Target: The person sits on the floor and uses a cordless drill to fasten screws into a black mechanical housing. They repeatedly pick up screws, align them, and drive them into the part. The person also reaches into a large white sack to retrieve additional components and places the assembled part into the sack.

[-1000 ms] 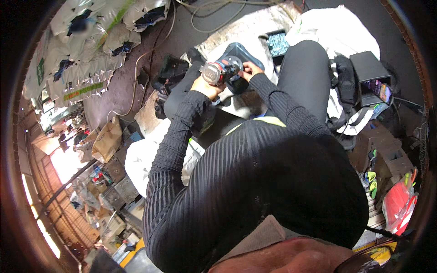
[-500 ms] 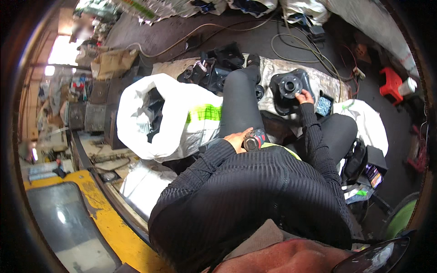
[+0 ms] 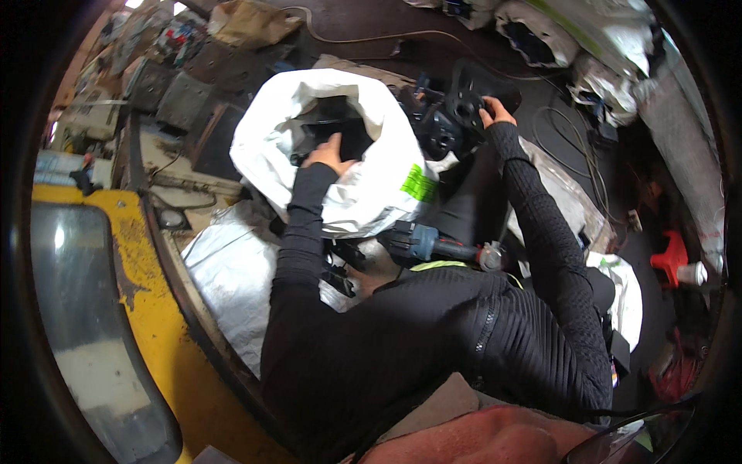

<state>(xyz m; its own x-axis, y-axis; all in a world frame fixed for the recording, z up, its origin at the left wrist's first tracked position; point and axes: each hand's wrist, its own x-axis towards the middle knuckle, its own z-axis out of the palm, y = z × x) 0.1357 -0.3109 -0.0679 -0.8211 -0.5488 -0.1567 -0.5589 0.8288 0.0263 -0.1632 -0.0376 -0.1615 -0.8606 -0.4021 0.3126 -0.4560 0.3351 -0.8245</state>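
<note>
My left hand reaches into the mouth of a white woven sack, its fingers apart. Black parts lie inside, partly hidden by the hand. With its fingertips my right hand grips a black flanged part with a round hub, beyond the sack and to its right. More dark parts are heaped just below it. Across my lap rests a blue and black angle grinder, with neither hand on it.
A yellow machine body with a dark window stands at the left. Filled white sacks line the far side, and a hose crosses the floor. Toward the right are coiled cables and a red stool.
My left hand has left the grinder on my lap and entered the sack's mouth. My right hand has carried the black flanged part leftward, toward the sack. The view has turned left.
</note>
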